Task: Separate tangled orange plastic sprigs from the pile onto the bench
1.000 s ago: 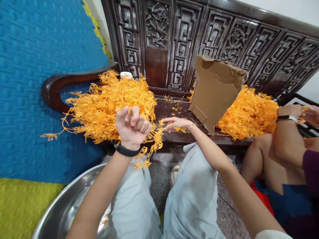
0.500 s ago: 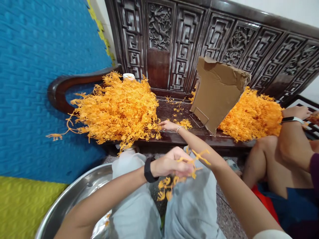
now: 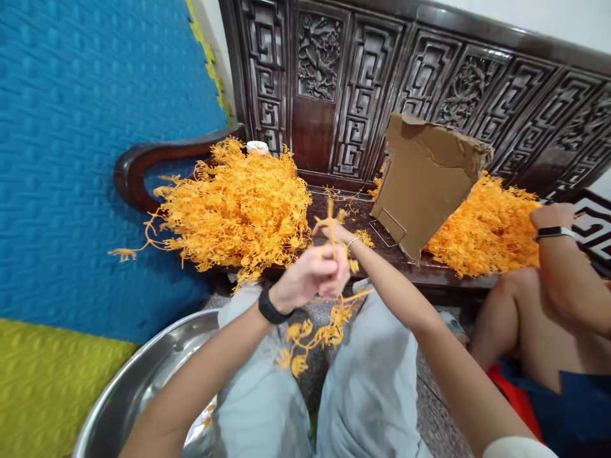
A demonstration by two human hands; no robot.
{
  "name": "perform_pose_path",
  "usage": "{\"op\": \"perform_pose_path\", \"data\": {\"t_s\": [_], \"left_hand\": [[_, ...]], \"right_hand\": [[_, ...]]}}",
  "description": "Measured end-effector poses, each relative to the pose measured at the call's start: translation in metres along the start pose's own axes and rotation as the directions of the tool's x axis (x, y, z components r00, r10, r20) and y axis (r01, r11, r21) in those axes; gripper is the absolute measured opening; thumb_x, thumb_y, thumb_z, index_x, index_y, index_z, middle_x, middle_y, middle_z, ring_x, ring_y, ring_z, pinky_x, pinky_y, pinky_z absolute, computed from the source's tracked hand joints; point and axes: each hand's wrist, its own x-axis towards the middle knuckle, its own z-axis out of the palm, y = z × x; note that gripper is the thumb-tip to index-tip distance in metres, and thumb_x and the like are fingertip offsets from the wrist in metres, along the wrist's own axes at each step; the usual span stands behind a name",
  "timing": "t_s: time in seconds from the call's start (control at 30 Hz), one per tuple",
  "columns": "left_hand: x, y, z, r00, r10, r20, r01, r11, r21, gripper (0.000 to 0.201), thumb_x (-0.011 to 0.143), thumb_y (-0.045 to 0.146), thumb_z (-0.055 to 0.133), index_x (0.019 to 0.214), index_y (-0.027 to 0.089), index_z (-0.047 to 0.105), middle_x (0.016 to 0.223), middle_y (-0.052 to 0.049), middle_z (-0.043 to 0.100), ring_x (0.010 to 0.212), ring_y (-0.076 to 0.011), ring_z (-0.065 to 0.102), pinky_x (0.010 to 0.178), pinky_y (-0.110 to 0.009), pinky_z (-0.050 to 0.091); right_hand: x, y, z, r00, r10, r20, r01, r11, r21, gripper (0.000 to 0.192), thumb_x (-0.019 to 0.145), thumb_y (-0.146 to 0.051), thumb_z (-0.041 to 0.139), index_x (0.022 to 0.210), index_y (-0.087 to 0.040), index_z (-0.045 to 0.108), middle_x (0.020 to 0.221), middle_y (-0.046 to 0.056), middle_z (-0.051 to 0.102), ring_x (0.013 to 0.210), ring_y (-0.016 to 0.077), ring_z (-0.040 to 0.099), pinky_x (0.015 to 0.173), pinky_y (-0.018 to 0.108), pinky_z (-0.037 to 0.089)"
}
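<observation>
My left hand [image 3: 310,275], with a black band on its wrist, is closed on a dangling bunch of orange plastic strands [image 3: 315,331] above my knees. My right hand [image 3: 331,230] reaches over it and pinches the upper end of the same strands at the bench's front edge. A big tangled heap of orange strands [image 3: 238,210] lies on the dark wooden bench [image 3: 334,267] just left of both hands.
A torn cardboard sheet [image 3: 424,175] leans on a wire stand on the bench, with a second orange heap [image 3: 487,229] behind it. A steel basin [image 3: 138,388] sits by my left knee. Another person's arm [image 3: 558,267] and knees are at the right. Blue foam mat [image 3: 71,159] covers the left wall.
My left hand pulled a bunch of strands from the heap, dropped to my lap, then rose again toward the bench. My right hand lifted off the bench and took the strands' top end.
</observation>
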Motion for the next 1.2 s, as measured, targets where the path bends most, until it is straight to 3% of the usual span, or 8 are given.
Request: {"op": "perform_pose_path", "data": {"t_s": [0.2, 0.27, 0.33, 0.47, 0.67, 0.93, 1.07, 1.2], "left_hand": [[-0.003, 0.023, -0.009, 0.979, 0.170, -0.116, -0.172, 0.985, -0.004, 0.020, 0.062, 0.027, 0.058, 0.079, 0.016, 0.056, 0.059, 0.000, 0.056, 0.049, -0.0115, 0.053, 0.046, -0.023, 0.041], [-0.005, 0.025, -0.010, 0.958, 0.234, -0.168, -0.231, 0.972, 0.033, 0.024, 0.061, 0.025, 0.058, 0.084, 0.017, 0.057, 0.067, -0.002, 0.059, 0.056, -0.0129, 0.056, 0.051, -0.025, 0.045], [-0.005, 0.027, -0.013, 0.917, 0.299, -0.264, -0.288, 0.954, 0.081, 0.026, 0.063, 0.025, 0.056, 0.089, 0.018, 0.057, 0.078, -0.004, 0.062, 0.067, -0.0153, 0.059, 0.060, -0.028, 0.048], [-0.001, 0.030, -0.020, 0.844, 0.380, -0.380, -0.332, 0.924, 0.187, 0.040, 0.068, 0.026, 0.051, 0.107, 0.020, 0.055, 0.115, -0.008, 0.059, 0.107, -0.0235, 0.055, 0.086, -0.036, 0.046], [0.007, 0.028, -0.024, 0.861, 0.374, -0.346, -0.304, 0.922, 0.241, 0.045, 0.073, 0.023, 0.049, 0.118, 0.019, 0.051, 0.125, -0.007, 0.057, 0.120, -0.0227, 0.047, 0.100, -0.040, 0.036], [0.005, 0.013, -0.021, 0.930, 0.227, -0.289, -0.096, 0.910, 0.404, 0.042, 0.082, 0.024, 0.051, 0.123, 0.019, 0.049, 0.106, -0.009, 0.067, 0.101, -0.0210, 0.060, 0.092, -0.035, 0.042], [0.002, 0.010, -0.022, 0.901, 0.306, -0.308, -0.092, 0.828, 0.554, 0.055, 0.079, 0.018, 0.054, 0.132, 0.020, 0.038, 0.099, -0.007, 0.068, 0.102, -0.0200, 0.060, 0.093, -0.035, 0.040], [0.003, 0.012, -0.027, 0.813, 0.451, -0.368, -0.136, 0.762, 0.634, 0.068, 0.069, 0.009, 0.058, 0.132, 0.024, 0.036, 0.110, -0.006, 0.064, 0.107, -0.0200, 0.056, 0.094, -0.034, 0.037]], "right_hand": [[-0.051, -0.028, -0.015, 0.962, -0.074, 0.263, 0.012, 0.973, 0.229, 0.032, 0.090, -0.027, 0.037, 0.091, -0.008, 0.063, 0.081, 0.010, 0.068, 0.071, 0.0131, 0.063, 0.072, 0.027, 0.052], [-0.073, -0.037, -0.020, 0.847, -0.133, 0.514, -0.108, 0.905, 0.412, 0.056, 0.092, -0.048, 0.021, 0.089, -0.008, 0.061, 0.081, 0.014, 0.068, 0.075, 0.0166, 0.065, 0.074, 0.032, 0.052], [-0.091, -0.044, -0.025, 0.769, -0.201, 0.607, -0.188, 0.836, 0.515, 0.073, 0.086, -0.063, 0.011, 0.096, -0.009, 0.059, 0.093, 0.017, 0.067, 0.083, 0.0193, 0.065, 0.076, 0.033, 0.051], [-0.110, -0.049, -0.032, 0.712, -0.286, 0.641, -0.179, 0.809, 0.560, 0.089, 0.073, -0.077, 0.018, 0.111, -0.006, 0.056, 0.110, 0.022, 0.062, 0.096, 0.0230, 0.062, 0.083, 0.034, 0.047], [-0.124, -0.047, -0.030, 0.663, -0.525, 0.534, 0.140, 0.788, 0.600, 0.056, 0.075, -0.048, 0.061, 0.115, -0.010, 0.057, 0.098, 0.013, 0.067, 0.092, 0.0173, 0.062, 0.088, 0.033, 0.044], [-0.136, -0.058, -0.011, 0.863, -0.403, 0.304, 0.278, 0.882, 0.381, 0.039, 0.079, -0.035, 0.060, 0.110, -0.012, 0.056, 0.063, -0.002, 0.058, 0.056, 0.0079, 0.056, 0.061, 0.024, 0.049], [-0.141, -0.063, -0.014, 0.889, -0.431, 0.153, 0.387, 0.887, 0.251, 0.031, 0.084, -0.039, 0.052, 0.087, -0.012, 0.065, 0.060, -0.001, 0.057, 0.055, 0.0076, 0.055, 0.058, 0.022, 0.047], [-0.144, -0.063, -0.032, 0.896, -0.410, -0.172, 0.438, 0.880, 0.182, 0.033, 0.087, -0.040, 0.046, 0.081, -0.013, 0.065, 0.062, 0.001, 0.060, 0.060, 0.0094, 0.057, 0.063, 0.023, 0.048]]}}
